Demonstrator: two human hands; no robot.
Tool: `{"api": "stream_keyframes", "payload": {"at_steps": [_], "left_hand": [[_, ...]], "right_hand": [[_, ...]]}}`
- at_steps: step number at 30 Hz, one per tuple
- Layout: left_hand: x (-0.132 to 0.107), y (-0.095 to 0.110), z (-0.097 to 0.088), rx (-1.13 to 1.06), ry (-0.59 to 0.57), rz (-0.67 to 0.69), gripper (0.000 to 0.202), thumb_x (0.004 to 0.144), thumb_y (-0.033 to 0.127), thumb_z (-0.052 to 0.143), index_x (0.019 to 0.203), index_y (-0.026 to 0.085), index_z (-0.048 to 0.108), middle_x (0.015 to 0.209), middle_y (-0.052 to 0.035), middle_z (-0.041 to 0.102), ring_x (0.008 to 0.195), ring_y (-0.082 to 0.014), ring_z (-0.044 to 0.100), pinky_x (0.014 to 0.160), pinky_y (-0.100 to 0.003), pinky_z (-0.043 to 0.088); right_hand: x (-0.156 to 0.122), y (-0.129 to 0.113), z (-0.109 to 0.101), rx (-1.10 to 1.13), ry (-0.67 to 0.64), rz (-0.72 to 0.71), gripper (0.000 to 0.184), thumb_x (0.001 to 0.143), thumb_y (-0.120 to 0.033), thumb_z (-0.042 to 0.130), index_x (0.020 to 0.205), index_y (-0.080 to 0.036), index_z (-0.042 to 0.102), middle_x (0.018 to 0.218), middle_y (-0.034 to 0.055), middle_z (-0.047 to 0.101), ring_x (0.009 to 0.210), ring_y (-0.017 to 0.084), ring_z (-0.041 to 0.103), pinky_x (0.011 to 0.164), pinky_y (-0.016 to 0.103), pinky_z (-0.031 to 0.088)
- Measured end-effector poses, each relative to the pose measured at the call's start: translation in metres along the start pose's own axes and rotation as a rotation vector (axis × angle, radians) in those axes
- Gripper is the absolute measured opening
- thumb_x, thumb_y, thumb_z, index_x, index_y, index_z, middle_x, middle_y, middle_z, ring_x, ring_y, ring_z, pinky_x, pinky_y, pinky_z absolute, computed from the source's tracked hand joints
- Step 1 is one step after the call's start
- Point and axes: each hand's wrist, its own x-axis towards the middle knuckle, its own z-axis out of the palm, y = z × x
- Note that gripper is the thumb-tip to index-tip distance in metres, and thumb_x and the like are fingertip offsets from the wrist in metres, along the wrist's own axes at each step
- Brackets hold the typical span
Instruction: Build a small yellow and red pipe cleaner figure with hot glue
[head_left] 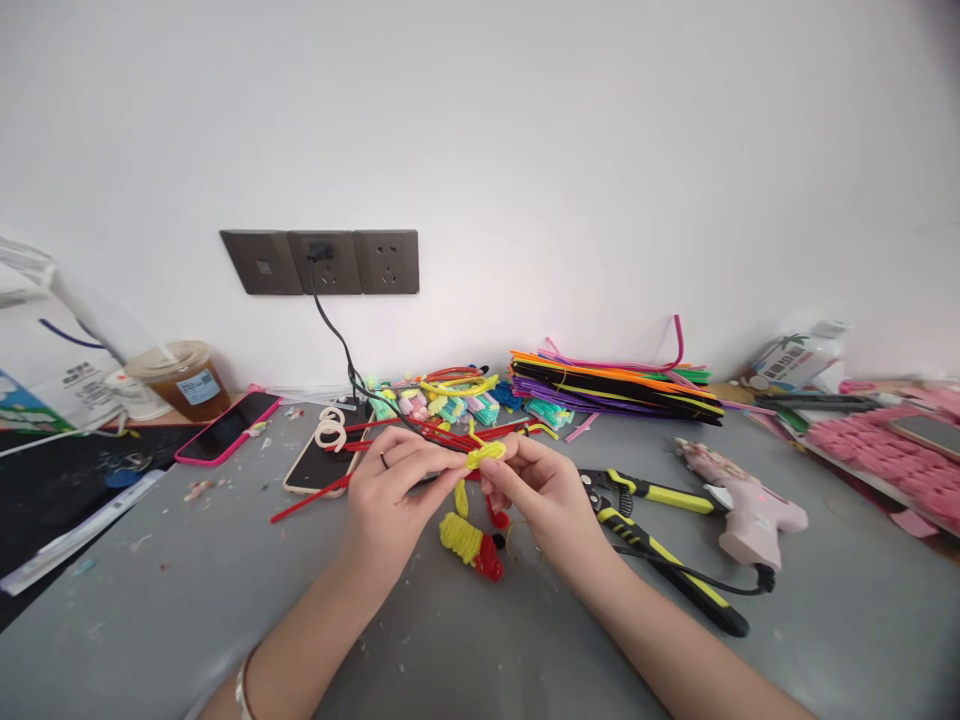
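1. Gripping a small yellow bundle with both hands, fingertips drawn close together: pinched at the left end by the left hand, at the right end by the right hand.
2. Held mid-scene, above the grey table, a little to the far side of a yellow-and-red lump.
3. Already done, judging by appearance: folded into several loops at the fingertips; wound fairly tightly on the lump lying below, yellow to the left and red to the right, with a small black ball beside the red end.
4. Apparently left undone: tucking in a thin yellow tail (poking up on the far side of the bundle), and joining bundle to lump, if meant to go together; impossible to tell from here.
5. Looks fuzzy, bright yellow, soft and bendable, narrow at the ends, partly covered by fingers. Seen hanging or lying just below: a short yellow strip, not clear whether attached.
6. Left loose nearby: red stems to the left, pliers and a glue gun to the right, neither being touched.
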Motion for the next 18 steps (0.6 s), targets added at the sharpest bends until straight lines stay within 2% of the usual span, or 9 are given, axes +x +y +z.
{"api": "stream_keyframes", "payload": {"at_steps": [9,18], "left_hand": [[0.0002,-0.0003,0.0000,0.009,0.001,0.023,0.011,0.082,0.012,0.074,0.084,0.023,0.072,0.070,0.0018,0.075,0.064,-0.0142,0.063,0.066,-0.030,0.054],[0.0025,0.0017,0.0001,0.001,0.012,0.045,0.012,0.082,0.011,0.073,0.083,0.023,0.073,0.070,0.0021,0.075,0.062,-0.0140,0.065,0.065,-0.030,0.055]], "right_hand": [[0.0013,0.0028,-0.0017,-0.023,-0.004,-0.010,0.040,0.074,-0.054,0.077,0.068,-0.020,0.057,0.058,-0.0013,0.062,0.048,0.011,0.050,0.046,0.023,0.039],[0.0014,0.0011,-0.0013,-0.006,-0.011,-0.012,0.041,0.074,-0.054,0.078,0.067,-0.019,0.056,0.058,-0.0013,0.062,0.049,0.011,0.050,0.049,0.024,0.041]]}}
